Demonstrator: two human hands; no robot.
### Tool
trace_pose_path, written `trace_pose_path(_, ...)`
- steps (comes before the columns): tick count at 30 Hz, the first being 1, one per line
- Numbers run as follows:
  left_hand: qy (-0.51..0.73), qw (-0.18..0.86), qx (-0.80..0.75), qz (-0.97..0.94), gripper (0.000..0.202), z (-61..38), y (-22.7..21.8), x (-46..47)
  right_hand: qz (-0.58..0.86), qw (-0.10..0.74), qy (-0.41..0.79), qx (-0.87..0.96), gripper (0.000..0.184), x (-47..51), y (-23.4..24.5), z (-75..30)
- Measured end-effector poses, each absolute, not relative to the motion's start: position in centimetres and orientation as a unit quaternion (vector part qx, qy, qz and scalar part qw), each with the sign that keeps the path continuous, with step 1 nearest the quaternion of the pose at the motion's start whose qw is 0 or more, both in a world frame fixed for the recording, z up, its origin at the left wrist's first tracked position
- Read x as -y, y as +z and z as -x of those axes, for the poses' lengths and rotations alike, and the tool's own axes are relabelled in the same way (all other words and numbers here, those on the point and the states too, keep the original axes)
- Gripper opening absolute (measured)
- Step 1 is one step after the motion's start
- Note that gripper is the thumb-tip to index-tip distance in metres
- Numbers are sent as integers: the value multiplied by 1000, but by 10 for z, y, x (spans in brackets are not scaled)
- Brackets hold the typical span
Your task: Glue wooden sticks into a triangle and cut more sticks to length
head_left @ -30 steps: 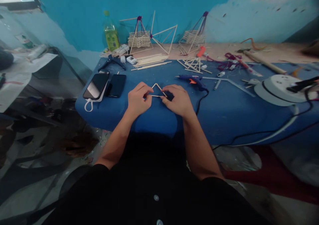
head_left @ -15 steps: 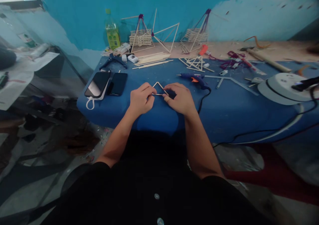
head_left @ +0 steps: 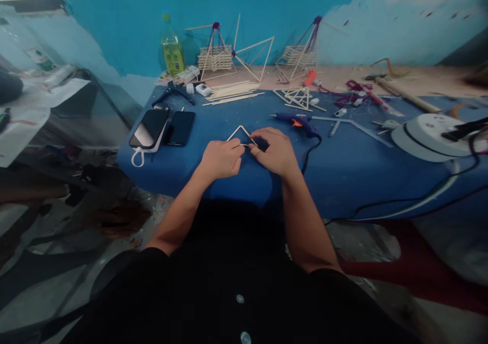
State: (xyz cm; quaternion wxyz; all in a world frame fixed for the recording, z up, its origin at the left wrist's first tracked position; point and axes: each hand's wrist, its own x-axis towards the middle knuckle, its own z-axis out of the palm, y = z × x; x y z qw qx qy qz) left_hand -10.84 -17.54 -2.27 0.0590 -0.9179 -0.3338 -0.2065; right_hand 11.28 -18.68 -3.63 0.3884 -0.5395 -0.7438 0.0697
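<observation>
A small triangle of thin wooden sticks (head_left: 241, 127) lies on the blue tabletop between my hands, its peak pointing away from me. My left hand (head_left: 223, 158) is closed at the lower side of the triangle, its fingers curled over the near stick. With thumb and fingers, my right hand (head_left: 276, 151) pinches the right corner. Both lower corners are partly hidden by my fingers. Right of the triangle rests a blue glue gun (head_left: 295, 120) with an orange trigger. Behind it lie a bundle of loose sticks (head_left: 232, 92) and several joined stick triangles (head_left: 295, 97).
Two phones (head_left: 150, 128) (head_left: 181, 128) lie at left. Stick models with purple thread (head_left: 215, 57) (head_left: 301, 54) stand by the wall near a green-labelled bottle (head_left: 172, 52). A hammer (head_left: 407, 95) and a round white device (head_left: 423, 136) are at right. The glue gun's black cord (head_left: 308, 156) runs toward the front edge.
My left hand has slid down and slightly right along the triangle, uncovering more of its left side. The right hand stays at its corner.
</observation>
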Motion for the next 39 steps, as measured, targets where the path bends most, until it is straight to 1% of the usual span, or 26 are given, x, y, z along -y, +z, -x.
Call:
trace_pose_path(5, -173, 57, 342, 922, 28, 107, -19, 178, 544, 385, 67, 742, 26, 187, -37, -112)
trace_pose_path(14, -174, 52, 373, 910, 29, 105, -20, 181, 536, 396, 75, 741, 26, 187, -38, -113)
trace_pose_path(21, -113, 39, 403, 907, 33, 101, -12, 186, 541, 402, 71, 735, 24, 188, -38, -112)
trace_pose_path(25, -105, 28, 391, 914, 31, 101, -10, 187, 542, 393, 81, 738, 23, 188, -35, -112)
trace_pose_path(29, -146, 49, 360, 920, 26, 110, -22, 195, 546, 392, 76, 736, 24, 188, -36, -112)
trace_pose_path(33, -238, 104, 308, 915, 16, 131, -51, 214, 546, 393, 68, 737, 25, 187, -39, -112)
trace_pose_path(39, -375, 104, 249, 887, 19, 157, -104, 251, 545, 390, 55, 740, 25, 186, -41, -113)
